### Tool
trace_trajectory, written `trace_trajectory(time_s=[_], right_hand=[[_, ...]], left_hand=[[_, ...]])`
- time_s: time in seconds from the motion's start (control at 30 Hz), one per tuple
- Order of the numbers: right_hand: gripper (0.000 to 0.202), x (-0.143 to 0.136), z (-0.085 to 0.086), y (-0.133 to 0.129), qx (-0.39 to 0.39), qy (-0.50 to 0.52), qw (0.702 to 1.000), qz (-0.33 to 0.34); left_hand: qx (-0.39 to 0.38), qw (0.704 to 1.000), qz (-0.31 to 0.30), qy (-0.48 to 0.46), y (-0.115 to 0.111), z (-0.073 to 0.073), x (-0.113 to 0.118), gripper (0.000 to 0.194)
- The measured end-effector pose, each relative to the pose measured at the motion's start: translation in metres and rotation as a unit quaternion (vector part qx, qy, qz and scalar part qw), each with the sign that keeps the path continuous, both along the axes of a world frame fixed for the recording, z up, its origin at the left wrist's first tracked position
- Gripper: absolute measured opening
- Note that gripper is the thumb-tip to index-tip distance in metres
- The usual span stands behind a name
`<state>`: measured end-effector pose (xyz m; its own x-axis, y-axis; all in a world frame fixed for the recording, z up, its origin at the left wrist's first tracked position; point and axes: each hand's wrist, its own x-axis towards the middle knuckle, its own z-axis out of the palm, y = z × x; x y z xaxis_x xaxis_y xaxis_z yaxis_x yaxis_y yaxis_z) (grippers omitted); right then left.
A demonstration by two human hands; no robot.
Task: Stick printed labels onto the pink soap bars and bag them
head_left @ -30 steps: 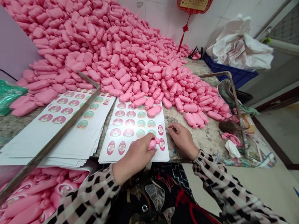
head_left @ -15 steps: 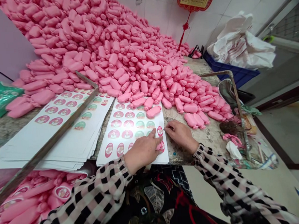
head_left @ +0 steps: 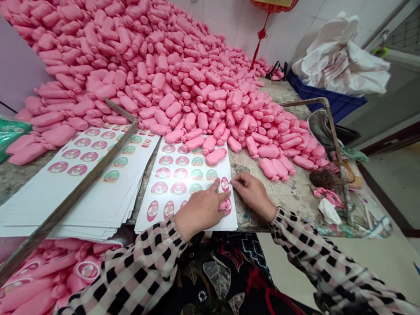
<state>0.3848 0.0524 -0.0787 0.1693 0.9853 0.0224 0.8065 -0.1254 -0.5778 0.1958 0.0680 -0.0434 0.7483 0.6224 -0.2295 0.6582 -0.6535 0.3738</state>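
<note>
My left hand point(head_left: 202, 210) rests on the lower right part of a white sticker sheet point(head_left: 169, 149). Its index finger reaches toward an oval pink sticker point(head_left: 225, 184), and the other fingers curl around a small pink piece, mostly hidden. My right hand point(head_left: 251, 192) is pinched at the sheet's right edge, beside that oval sticker; a tiny dark thing shows at its fingertips, too small to name. Rows of pink and green stickers cover the sheet. One pink bottle point(head_left: 216, 156) lies on the sheet's top right corner.
A big heap of pink bottles point(head_left: 145, 61) covers the back. At left, a metal bar point(head_left: 72, 193) crosses stacked sticker sheets point(head_left: 65, 206). Labelled bottles point(head_left: 29, 304) lie below. A bent metal frame point(head_left: 334, 139) stands at right, near a blue crate point(head_left: 330, 102).
The view has shifted slightly. Both hands stay in nearly the same place, with the right fingertips still beside the oval sticker.
</note>
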Motion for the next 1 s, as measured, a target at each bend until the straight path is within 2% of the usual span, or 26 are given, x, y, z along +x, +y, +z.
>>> trace_trajectory(time_s=[0.07,0.17,0.4,0.63,0.83,1.0], right_hand=[[0.019,-0.004,-0.003,0.0,0.008,0.003,1.0,-0.028],[0.019,-0.007,-0.001,-0.001,0.014,-0.019,0.999,-0.03],[0.02,-0.003,0.012,-0.001,0.037,-0.137,0.99,0.02],[0.016,0.004,0.021,0.006,0.005,-0.152,0.984,0.088],[0.018,0.011,0.015,0.005,-0.01,-0.076,0.992,0.096],[0.019,0.004,-0.005,0.0,0.008,0.041,0.999,0.004]], left_hand=[[-0.004,1.0,0.002,-0.002,0.0,0.0,0.0,0.05],[-0.006,1.0,0.002,-0.002,0.0,-0.001,0.0,0.05],[0.004,1.0,0.0,-0.005,0.0,-0.002,0.0,0.05],[0.008,1.0,-0.004,-0.004,0.0,-0.002,-0.001,0.051],[0.011,1.0,-0.005,-0.008,0.001,-0.003,-0.001,0.051],[0.015,1.0,-0.009,-0.005,0.002,-0.003,-0.001,0.05]])
